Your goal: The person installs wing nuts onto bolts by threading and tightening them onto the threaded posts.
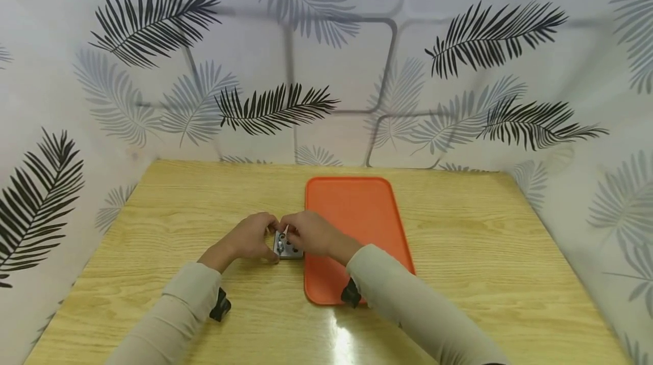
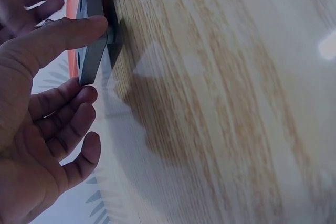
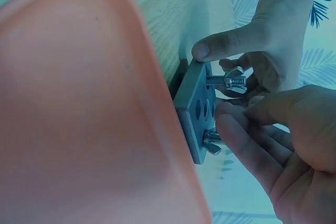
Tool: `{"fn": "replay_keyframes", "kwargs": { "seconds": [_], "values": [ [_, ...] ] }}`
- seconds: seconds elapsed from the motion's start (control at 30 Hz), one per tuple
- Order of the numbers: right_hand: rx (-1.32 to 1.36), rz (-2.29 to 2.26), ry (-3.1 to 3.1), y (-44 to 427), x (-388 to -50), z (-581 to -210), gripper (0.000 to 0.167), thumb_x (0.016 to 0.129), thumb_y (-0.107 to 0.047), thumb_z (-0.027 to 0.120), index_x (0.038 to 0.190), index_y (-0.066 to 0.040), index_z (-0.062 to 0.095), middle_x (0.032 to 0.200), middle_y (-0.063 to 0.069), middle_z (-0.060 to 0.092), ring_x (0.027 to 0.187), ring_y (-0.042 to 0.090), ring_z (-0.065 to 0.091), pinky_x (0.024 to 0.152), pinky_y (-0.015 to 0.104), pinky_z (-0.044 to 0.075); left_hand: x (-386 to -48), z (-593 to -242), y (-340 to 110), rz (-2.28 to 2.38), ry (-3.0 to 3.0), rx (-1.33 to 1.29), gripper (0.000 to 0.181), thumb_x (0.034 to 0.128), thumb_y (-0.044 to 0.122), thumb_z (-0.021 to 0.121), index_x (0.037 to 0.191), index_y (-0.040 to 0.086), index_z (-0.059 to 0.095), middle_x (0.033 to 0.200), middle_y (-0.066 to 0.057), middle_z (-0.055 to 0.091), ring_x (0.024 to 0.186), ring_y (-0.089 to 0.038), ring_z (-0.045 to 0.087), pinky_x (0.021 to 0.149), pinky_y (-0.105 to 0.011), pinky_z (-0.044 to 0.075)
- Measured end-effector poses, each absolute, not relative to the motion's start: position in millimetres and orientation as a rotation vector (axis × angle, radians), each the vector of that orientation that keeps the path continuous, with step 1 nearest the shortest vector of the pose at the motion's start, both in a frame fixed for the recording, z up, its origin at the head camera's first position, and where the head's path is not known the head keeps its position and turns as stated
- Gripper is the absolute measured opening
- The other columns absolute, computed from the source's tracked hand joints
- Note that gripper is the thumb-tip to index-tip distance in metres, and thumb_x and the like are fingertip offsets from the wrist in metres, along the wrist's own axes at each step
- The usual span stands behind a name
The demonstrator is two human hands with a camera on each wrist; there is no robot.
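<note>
A grey metal plate with round holes stands on edge in the right wrist view, at the left edge of the tray. Two bolts with wing nuts stick out of it: an upper wing nut and a lower wing nut. My left hand grips the plate's edges, thumb on one side and fingertips on the other. My right hand has thumb and forefinger curled together at the lower wing nut, partly hiding it. The exact contact there is hard to see.
An orange tray lies on the wooden table beneath my right forearm. A leaf-patterned backdrop rises behind the table and along both sides. Small black devices sit by the wrists.
</note>
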State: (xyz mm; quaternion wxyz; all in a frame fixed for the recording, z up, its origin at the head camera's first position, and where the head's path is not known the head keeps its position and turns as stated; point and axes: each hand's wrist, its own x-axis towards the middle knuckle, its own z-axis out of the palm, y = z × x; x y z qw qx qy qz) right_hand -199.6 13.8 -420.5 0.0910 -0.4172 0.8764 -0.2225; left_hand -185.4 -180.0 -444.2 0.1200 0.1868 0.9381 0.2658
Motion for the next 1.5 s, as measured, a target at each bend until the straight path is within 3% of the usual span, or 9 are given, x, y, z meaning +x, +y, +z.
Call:
{"fn": "replay_keyframes", "kwargs": {
  "seconds": [0.1, 0.23, 0.5, 0.73, 0.87, 0.97, 1.07, 1.33, 1.5],
  "values": [
    [-1.292, -0.601, 2.588, 13, -201, -420, 0.025, 0.095, -0.004, 0.062, 0.118, -0.007, 0.070, 0.096, 0.006, 0.075, 0.077, 0.013, 0.065, 0.068, 0.020, 0.049, -185, -443, -180, 0.781, 2.737, 0.545, 0.052, 0.0688, 0.020, 0.092, 0.110, 0.005, 0.064, 0.107, -0.009, 0.064, 0.096, -0.022, 0.059, 0.085, -0.040, 0.052],
    [-1.293, -0.550, 2.568, 12, -201, -423, 0.027, 0.092, -0.009, 0.069, 0.119, -0.007, 0.070, 0.091, 0.004, 0.074, 0.079, 0.013, 0.066, 0.070, 0.020, 0.051, -184, -443, -181, 0.786, 2.744, 0.582, 0.050, 0.0683, 0.020, 0.092, 0.107, 0.005, 0.064, 0.105, -0.009, 0.064, 0.094, -0.022, 0.060, 0.083, -0.039, 0.053],
    [-1.253, -0.499, 2.661, 7, -198, -426, 0.014, 0.091, -0.020, 0.072, 0.096, -0.008, 0.069, 0.082, 0.004, 0.071, 0.068, 0.007, 0.057, 0.062, 0.018, 0.044, -185, -442, -181, 0.793, 2.745, 0.586, 0.052, 0.0677, 0.020, 0.092, 0.109, 0.004, 0.065, 0.105, -0.009, 0.065, 0.095, -0.022, 0.060, 0.084, -0.040, 0.052],
    [-1.240, -0.375, 2.707, 4, -193, -425, 0.022, 0.090, -0.031, 0.075, 0.079, -0.014, 0.065, 0.073, -0.003, 0.067, 0.059, 0.002, 0.049, 0.056, 0.015, 0.040, -187, -441, -181, 0.792, 2.758, 0.593, 0.051, 0.0687, 0.019, 0.091, 0.110, 0.003, 0.065, 0.106, -0.010, 0.065, 0.096, -0.023, 0.060, 0.086, -0.041, 0.053],
    [-1.205, -0.478, 2.638, 7, -195, -421, 0.014, 0.089, -0.018, 0.074, 0.097, -0.010, 0.066, 0.082, 0.002, 0.069, 0.067, 0.005, 0.054, 0.061, 0.017, 0.043, -186, -442, -180, 0.794, 2.746, 0.584, 0.050, 0.0681, 0.020, 0.092, 0.106, 0.004, 0.064, 0.103, -0.009, 0.064, 0.090, -0.020, 0.058, 0.081, -0.037, 0.051],
    [-1.214, -0.519, 2.556, 9, -197, -415, 0.028, 0.090, -0.005, 0.068, 0.118, -0.008, 0.064, 0.093, 0.006, 0.071, 0.077, 0.010, 0.061, 0.067, 0.020, 0.047, -186, -443, -180, 0.801, 2.731, 0.572, 0.048, 0.0678, 0.019, 0.092, 0.102, 0.006, 0.062, 0.097, -0.009, 0.061, 0.082, -0.018, 0.052, 0.072, -0.034, 0.045],
    [-1.243, -0.493, 2.507, 9, -199, -411, 0.040, 0.091, 0.001, 0.065, 0.129, -0.007, 0.061, 0.098, 0.008, 0.074, 0.083, 0.014, 0.066, 0.070, 0.021, 0.050, -184, -441, -179, 0.800, 2.724, 0.561, 0.047, 0.0684, 0.018, 0.092, 0.101, 0.005, 0.061, 0.094, -0.009, 0.059, 0.078, -0.018, 0.048, 0.069, -0.033, 0.043],
    [-1.244, -0.389, 2.579, 8, -199, -412, 0.010, 0.088, -0.012, 0.073, 0.098, -0.010, 0.072, 0.086, 0.003, 0.073, 0.077, 0.010, 0.065, 0.068, 0.020, 0.050, -182, -438, -178, 0.793, 2.730, 0.573, 0.054, 0.0685, 0.019, 0.092, 0.111, 0.002, 0.064, 0.107, -0.011, 0.064, 0.096, -0.023, 0.060, 0.085, -0.040, 0.053],
    [-1.215, -0.397, 2.589, 9, -200, -414, 0.005, 0.086, -0.011, 0.074, 0.090, -0.012, 0.072, 0.085, 0.000, 0.073, 0.075, 0.006, 0.063, 0.066, 0.017, 0.049, -182, -436, -178, 0.799, 2.726, 0.566, 0.054, 0.0687, 0.018, 0.091, 0.112, 0.001, 0.064, 0.108, -0.011, 0.064, 0.097, -0.023, 0.060, 0.086, -0.041, 0.053]
  ]
}}
